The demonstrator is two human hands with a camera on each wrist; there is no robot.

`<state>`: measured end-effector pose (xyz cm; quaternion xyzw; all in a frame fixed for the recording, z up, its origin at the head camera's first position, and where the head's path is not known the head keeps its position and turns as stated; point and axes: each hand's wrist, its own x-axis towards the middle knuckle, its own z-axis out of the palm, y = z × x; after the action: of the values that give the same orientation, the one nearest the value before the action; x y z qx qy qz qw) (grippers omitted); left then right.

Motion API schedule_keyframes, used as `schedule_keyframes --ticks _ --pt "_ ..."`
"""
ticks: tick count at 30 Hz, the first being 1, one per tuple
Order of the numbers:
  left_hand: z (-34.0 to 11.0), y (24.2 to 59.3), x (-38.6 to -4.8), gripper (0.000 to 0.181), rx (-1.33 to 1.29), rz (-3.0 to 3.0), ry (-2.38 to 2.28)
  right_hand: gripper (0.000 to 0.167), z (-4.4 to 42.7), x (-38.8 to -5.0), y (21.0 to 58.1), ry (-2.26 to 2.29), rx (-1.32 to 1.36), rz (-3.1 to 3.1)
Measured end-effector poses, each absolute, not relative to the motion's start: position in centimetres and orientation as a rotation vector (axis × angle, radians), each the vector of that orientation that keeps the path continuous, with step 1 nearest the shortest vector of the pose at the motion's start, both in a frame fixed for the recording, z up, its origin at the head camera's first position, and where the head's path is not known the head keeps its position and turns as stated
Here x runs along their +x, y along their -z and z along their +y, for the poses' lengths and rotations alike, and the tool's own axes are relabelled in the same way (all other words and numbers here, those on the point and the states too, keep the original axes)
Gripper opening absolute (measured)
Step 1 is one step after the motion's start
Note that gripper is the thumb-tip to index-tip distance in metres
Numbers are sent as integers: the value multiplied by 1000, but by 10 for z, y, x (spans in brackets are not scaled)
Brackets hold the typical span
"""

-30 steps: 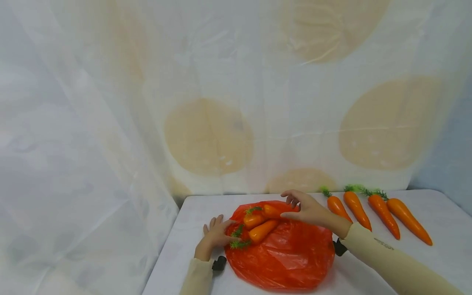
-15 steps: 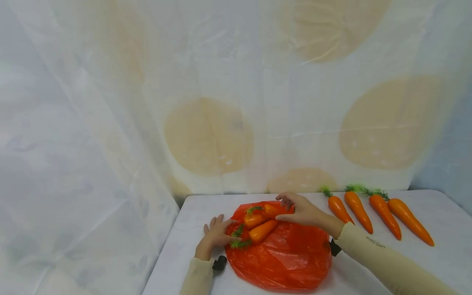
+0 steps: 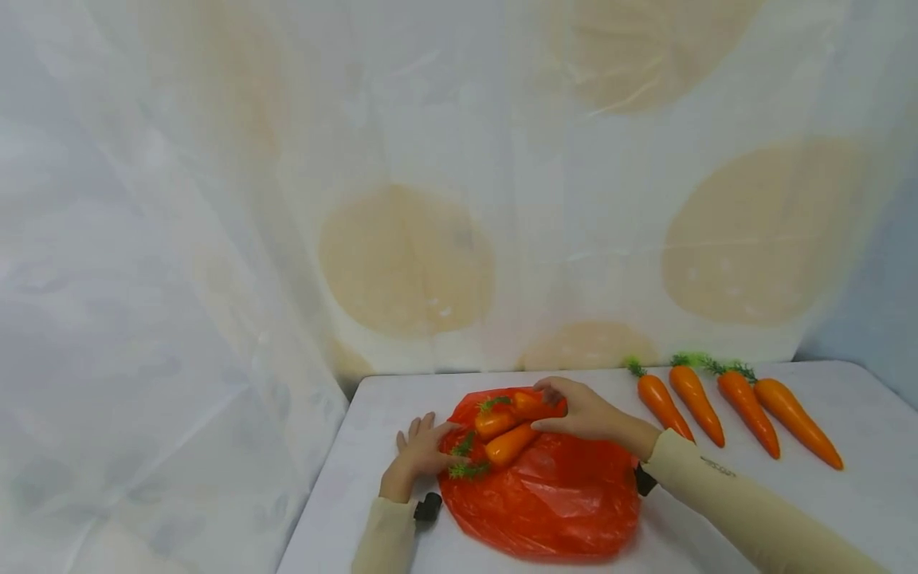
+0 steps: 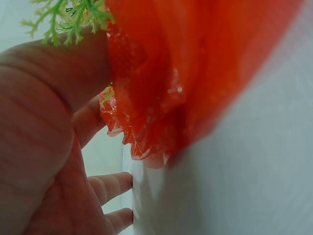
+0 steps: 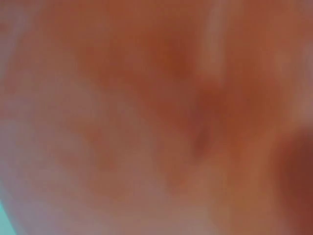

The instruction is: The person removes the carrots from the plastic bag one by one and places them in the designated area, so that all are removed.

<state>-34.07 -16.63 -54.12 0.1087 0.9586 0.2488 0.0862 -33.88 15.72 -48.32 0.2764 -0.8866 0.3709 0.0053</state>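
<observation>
Several orange carrots (image 3: 508, 446) with green tops lie together at the upper left part of a red plastic bag (image 3: 545, 502). At the bag's left edge is my left hand (image 3: 421, 457), thumb and index finger spread around the green tops. The left wrist view shows the thumb and index finger of that hand (image 4: 58, 127) passing behind the red plastic (image 4: 146, 88), the other fingers apart on the table. My right hand (image 3: 590, 410) lies over the bag from the right, its thumb by the lower carrot and bent fingers by the upper one. Blurred red plastic (image 5: 146, 98) fills the right wrist view.
Four carrots, among them one at the far right (image 3: 798, 418), lie side by side on the right of the white table (image 3: 825, 526). A patterned sheet (image 3: 574, 223) hangs behind the table's back edge, another pale one on the left.
My right hand has moved left, closer to the carrots on the bag, and the bag's right side has shifted slightly left. My left hand has hardly moved.
</observation>
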Motion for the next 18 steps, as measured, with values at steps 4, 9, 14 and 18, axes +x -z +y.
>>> schedule_keyframes --ticks 4,9,14,18 --pt "-165 541 -341 60 304 2862 -734 65 160 -343 487 -1138 833 -2831" --pt "-167 541 -344 61 301 2866 -724 64 162 -348 490 -1136 779 -2858" --pt "-167 540 -343 61 314 2863 -739 63 164 -354 495 -1110 759 -2853" --pt "-167 543 -342 61 318 2862 -739 62 166 -360 501 -1109 730 -2865"
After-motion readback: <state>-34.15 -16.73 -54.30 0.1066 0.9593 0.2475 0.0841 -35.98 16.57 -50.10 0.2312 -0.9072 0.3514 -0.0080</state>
